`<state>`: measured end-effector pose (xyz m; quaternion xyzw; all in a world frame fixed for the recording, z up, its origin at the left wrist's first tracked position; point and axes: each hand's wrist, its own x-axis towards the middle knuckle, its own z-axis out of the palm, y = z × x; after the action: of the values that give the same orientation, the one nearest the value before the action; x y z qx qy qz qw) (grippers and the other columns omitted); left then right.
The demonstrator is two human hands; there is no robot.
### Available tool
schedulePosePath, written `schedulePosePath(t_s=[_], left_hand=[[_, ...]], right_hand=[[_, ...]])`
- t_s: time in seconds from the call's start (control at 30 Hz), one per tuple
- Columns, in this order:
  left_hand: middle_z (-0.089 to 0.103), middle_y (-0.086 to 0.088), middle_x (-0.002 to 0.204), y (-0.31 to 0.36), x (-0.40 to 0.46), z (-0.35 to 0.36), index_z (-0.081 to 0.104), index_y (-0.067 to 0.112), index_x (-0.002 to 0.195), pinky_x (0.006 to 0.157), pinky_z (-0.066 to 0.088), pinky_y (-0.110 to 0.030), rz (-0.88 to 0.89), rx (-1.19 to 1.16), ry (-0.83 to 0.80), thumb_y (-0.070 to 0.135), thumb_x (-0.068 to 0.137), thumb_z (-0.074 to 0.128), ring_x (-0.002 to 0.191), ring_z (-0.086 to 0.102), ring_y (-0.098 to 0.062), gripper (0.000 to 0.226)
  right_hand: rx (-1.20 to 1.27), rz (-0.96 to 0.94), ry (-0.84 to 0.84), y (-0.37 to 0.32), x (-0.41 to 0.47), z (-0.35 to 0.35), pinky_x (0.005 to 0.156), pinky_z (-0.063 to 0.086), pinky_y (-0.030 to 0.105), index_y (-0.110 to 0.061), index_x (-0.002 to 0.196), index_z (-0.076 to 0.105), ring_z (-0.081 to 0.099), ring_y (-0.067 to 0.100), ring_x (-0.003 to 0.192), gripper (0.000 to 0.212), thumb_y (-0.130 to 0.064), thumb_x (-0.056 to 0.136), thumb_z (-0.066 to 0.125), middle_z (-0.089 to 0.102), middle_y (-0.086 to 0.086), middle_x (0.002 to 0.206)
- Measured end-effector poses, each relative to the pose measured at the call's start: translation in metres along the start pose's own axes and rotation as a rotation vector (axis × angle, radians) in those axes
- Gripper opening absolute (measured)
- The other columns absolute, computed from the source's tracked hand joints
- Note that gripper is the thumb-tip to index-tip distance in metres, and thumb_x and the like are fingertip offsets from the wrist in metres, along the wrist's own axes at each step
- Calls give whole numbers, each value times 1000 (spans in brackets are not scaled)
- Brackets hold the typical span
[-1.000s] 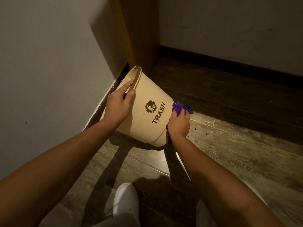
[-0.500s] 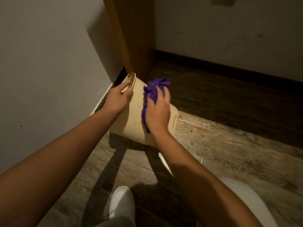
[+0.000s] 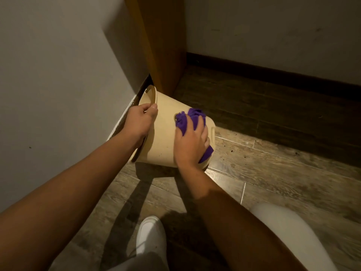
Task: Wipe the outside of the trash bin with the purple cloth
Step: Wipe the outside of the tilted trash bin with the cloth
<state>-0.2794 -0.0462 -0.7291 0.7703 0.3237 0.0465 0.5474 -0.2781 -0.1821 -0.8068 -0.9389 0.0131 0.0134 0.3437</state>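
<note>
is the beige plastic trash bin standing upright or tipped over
Tipped. The beige plastic trash bin lies tilted, rim toward the wall, base toward the room. The left hand grips its rim; the right hand presses the purple cloth on its side.

Wood-look plank floor [image 3: 263,169], grey-brown, with dark specks of debris [image 3: 232,150] near the plank joints. The beige trash bin [image 3: 164,145] lies tipped on its side on the floor, close to the left wall. One white shoe [image 3: 149,239] stands on the planks nearer the camera.
</note>
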Motion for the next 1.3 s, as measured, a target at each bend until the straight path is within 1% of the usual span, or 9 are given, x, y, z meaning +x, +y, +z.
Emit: schedulePosePath(t_s=[0.1, 0.27, 0.47, 0.67, 0.77, 0.87, 0.97, 1.1, 1.3], left_hand=[[66, 10, 97, -6, -1, -5, 64, 13, 133, 72, 47, -28, 1, 9, 29, 37, 104, 52, 93, 63, -13, 40], [69, 7, 101, -5, -2, -10, 66, 16, 131, 81, 51, -36, 0, 23, 28, 39, 103, 51, 97, 65, -17, 40], [68, 3, 105, -2, -7, -17, 65, 15, 134, 93, 52, -44, -9, 52, 62, 40, 103, 53, 102, 64, -23, 41], [49, 4, 144, 40, -4, -30, 21, 34, 160, 96, 50, -39, 100, 130, -321, 46, 87, 75, 119, 57, -17, 91], [50, 6, 136, 24, -29, -35, 22, 31, 160, 96, 40, -39, 117, 328, -434, 39, 100, 59, 126, 51, -21, 71], [51, 8, 133, 8, -43, -36, 41, 25, 152, 98, 37, -40, 169, 357, -343, 36, 106, 47, 128, 49, -22, 48], [47, 5, 145, 28, -32, -37, 30, 35, 158, 99, 40, -43, 217, 321, -220, 42, 103, 52, 124, 47, -18, 60], [46, 0, 151, 42, -28, -33, 20, 41, 159, 104, 43, -51, 246, 328, -265, 41, 102, 55, 128, 49, -23, 67], [56, 7, 125, 44, -35, -17, 49, 25, 148, 98, 43, -41, 335, 459, -233, 37, 104, 52, 119, 54, -21, 46]], right_hand=[[2, 128, 4, 34, 7, 2, 120, 26, 58, -31, 150, 47, 30, 36, 150, 52, -41, 100, 56, 36, 9, 163], [57, 239, 49, 59, 13, 11, 109, 38, 55, -25, 144, 50, 43, 36, 140, 46, -41, 102, 53, 44, 10, 155], [369, 744, -86, 104, 22, 2, 98, 48, 47, -18, 140, 53, 62, 35, 117, 38, -36, 109, 41, 62, 13, 131], [440, 692, 57, 90, 51, -27, 104, 48, 49, -23, 147, 51, 59, 36, 125, 41, -35, 109, 43, 59, 11, 139], [498, 724, 60, 88, 59, -35, 105, 48, 48, -22, 142, 54, 60, 33, 124, 38, -36, 108, 44, 61, 9, 137], [558, 743, 64, 81, 60, -37, 102, 47, 45, -21, 143, 55, 60, 32, 124, 39, -35, 108, 45, 62, 8, 137], [587, 618, 107, 65, 57, -45, 92, 48, 39, -22, 137, 58, 63, 27, 115, 34, -36, 108, 46, 64, 5, 128], [683, 323, 97, 24, 58, -66, 78, 54, 29, -26, 129, 62, 65, 9, 92, 28, -35, 105, 52, 66, -8, 106], [735, 90, -14, -30, 50, -75, 67, 44, 16, -29, 124, 64, 63, -2, 81, 24, -39, 104, 54, 66, -15, 96]])
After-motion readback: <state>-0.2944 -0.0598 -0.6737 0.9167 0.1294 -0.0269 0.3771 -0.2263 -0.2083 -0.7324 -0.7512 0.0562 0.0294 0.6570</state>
